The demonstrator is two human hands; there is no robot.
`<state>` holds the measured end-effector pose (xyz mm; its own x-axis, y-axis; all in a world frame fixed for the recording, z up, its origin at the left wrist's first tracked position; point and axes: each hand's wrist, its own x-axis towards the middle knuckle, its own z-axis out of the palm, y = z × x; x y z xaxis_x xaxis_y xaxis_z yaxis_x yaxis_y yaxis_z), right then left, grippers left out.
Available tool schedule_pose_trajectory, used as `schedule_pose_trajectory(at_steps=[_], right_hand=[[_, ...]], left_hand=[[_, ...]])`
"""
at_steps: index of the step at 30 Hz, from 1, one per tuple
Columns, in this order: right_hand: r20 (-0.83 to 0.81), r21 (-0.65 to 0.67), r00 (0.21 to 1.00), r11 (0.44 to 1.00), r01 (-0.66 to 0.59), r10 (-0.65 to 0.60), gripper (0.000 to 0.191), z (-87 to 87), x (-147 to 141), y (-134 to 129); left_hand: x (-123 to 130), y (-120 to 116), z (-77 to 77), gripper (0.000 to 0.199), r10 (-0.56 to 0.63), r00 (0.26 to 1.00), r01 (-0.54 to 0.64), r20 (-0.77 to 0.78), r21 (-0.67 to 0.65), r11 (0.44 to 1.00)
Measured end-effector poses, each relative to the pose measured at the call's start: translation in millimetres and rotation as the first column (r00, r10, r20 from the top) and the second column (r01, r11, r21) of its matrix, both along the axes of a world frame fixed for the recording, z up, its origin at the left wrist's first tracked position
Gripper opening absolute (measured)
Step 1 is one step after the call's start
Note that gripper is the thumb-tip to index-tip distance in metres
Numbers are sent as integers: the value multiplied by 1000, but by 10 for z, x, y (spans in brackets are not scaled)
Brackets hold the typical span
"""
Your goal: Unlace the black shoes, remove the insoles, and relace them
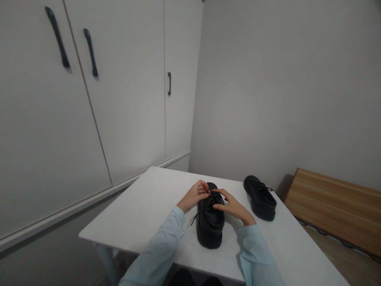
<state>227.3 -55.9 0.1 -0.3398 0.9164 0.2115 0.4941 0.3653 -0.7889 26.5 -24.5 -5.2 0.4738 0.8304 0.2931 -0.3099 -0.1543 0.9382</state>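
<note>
A black lace-up shoe point(210, 228) stands on the white table point(143, 210), its toe pointing away from me and its heel near the front edge. My left hand point(196, 194) is at the left side of the laces, with its fingers curled together by the upper lacing; what they pinch is too small to make out. My right hand point(230, 204) lies at the right side of the same shoe, thumb and fingers apart around the lacing. A loose lace end hangs off the shoe's left side.
A second black shoe point(262, 200) stands at the table's right edge. White cabinets point(131, 99) with dark handles rise at the left. A wooden board or surface point(336, 206) and a cable are beyond the table at the right.
</note>
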Motion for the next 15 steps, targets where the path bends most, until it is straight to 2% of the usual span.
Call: schedule_pose_trajectory(at_steps=[9, 15], right_hand=[[5, -12, 1000, 1000, 5, -5, 60, 16, -6, -7], [-3, -9, 1000, 1000, -9, 9, 60, -11, 12, 1]], left_hand=[[-10, 1, 5, 23, -19, 1000, 21, -20, 82, 996], [-6, 45, 18, 18, 56, 994, -45, -97, 115, 992]])
